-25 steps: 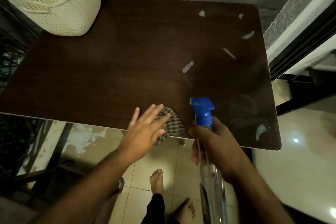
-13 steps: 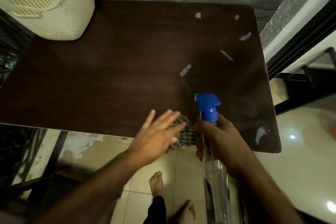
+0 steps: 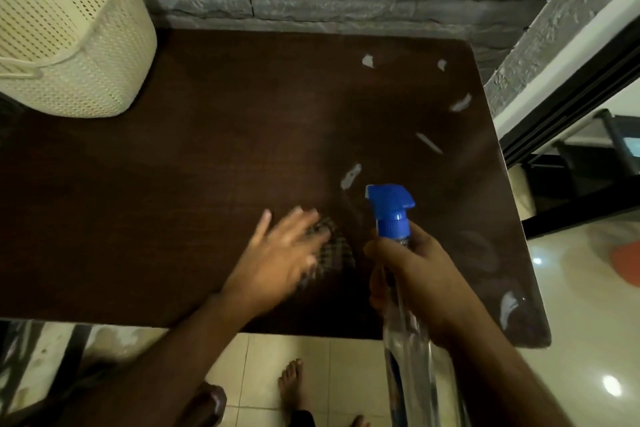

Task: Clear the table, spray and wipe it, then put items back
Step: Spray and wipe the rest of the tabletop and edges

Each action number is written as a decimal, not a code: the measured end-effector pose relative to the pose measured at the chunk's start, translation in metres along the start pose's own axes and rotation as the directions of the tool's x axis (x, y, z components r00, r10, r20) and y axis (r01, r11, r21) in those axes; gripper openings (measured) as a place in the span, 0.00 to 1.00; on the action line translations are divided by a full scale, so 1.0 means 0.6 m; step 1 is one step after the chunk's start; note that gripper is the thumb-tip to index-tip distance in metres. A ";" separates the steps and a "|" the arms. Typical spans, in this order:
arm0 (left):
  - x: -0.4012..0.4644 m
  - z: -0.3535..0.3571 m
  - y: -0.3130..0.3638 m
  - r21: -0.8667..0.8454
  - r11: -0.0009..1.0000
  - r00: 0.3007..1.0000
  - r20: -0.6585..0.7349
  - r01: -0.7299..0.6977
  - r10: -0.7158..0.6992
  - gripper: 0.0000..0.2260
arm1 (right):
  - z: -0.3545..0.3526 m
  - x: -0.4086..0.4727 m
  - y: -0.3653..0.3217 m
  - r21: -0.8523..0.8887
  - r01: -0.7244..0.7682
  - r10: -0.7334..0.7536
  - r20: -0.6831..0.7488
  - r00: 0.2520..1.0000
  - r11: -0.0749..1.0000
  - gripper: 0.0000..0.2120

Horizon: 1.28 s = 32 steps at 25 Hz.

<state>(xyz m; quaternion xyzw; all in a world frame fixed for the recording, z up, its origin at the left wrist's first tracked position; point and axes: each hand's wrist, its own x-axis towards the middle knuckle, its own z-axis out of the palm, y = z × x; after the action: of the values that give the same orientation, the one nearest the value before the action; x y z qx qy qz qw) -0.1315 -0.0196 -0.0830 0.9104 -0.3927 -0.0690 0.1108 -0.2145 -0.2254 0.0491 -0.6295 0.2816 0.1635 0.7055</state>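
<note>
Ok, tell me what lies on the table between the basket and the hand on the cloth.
In the head view, only bare dark tabletop lies between the cream basket and the left hand pressing the checked cloth.

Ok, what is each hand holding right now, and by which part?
The right hand grips the spray bottle round its neck, just under the blue nozzle. The left hand holds nothing; its straight fingers press flat on the checked cloth.

blue sprayer cap (image 3: 390,206), checked cloth (image 3: 330,248), cream basket (image 3: 69,42)
</note>
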 end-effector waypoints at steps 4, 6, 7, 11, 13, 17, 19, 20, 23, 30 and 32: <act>0.201 -0.050 -0.113 -0.061 0.930 0.931 -0.026 0.362 -0.364 0.21 | 0.012 0.025 -0.029 -0.049 0.049 -0.052 -0.049 0.997 0.998 0.11; 0.225 -0.042 -0.088 -0.030 0.937 0.937 -0.028 0.347 -0.348 0.21 | 0.020 0.026 -0.037 -0.075 0.062 -0.068 -0.079 0.995 0.995 0.09; 0.202 -0.037 -0.071 -0.019 0.958 0.958 -0.023 0.287 -0.287 0.22 | 0.022 0.026 -0.041 -0.059 0.057 -0.061 -0.083 0.995 0.997 0.09; 0.061 -0.024 -0.056 -0.062 0.983 0.983 -0.053 0.175 -0.178 0.23 | 0.001 0.033 -0.051 0.021 -0.024 0.025 -0.069 0.997 0.999 0.10; 0.104 -0.029 -0.071 -0.064 0.973 0.975 -0.022 0.220 -0.222 0.23 | -0.012 0.043 -0.052 -0.011 -0.038 0.037 -0.071 0.997 0.999 0.10; 0.285 -0.031 -0.015 -0.067 0.939 0.940 -0.016 0.338 -0.340 0.22 | -0.023 0.076 -0.054 -0.046 0.022 -0.026 -0.100 0.995 0.999 0.09; 0.252 -0.007 0.027 -0.014 0.969 0.969 0.000 0.248 -0.248 0.23 | -0.034 0.082 -0.058 -0.021 0.011 -0.012 -0.065 0.998 1.000 0.09; 0.202 0.007 0.043 0.014 0.986 0.986 -0.011 0.168 -0.168 0.24 | -0.043 0.084 -0.065 -0.013 0.000 0.000 -0.038 0.999 1.000 0.09; 0.092 0.005 0.027 0.008 0.998 0.997 -0.048 0.056 -0.056 0.24 | -0.073 0.097 -0.081 0.005 -0.057 0.057 0.025 0.998 0.998 0.10; 0.292 -0.004 0.029 -0.023 0.945 0.943 -0.057 0.328 -0.328 0.22 | -0.118 0.122 -0.093 -0.044 -0.031 0.034 0.071 0.997 0.999 0.10; 0.200 0.015 0.081 -0.006 0.985 0.985 -0.016 0.171 -0.172 0.23 | -0.136 0.124 -0.097 -0.036 -0.043 0.046 0.078 0.996 0.998 0.10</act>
<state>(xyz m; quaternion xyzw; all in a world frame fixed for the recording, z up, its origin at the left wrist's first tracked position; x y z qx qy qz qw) -0.0857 -0.1410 -0.0839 0.9410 -0.3117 -0.0716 0.1101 -0.1375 -0.3236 0.0467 -0.6282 0.2646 0.2086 0.7014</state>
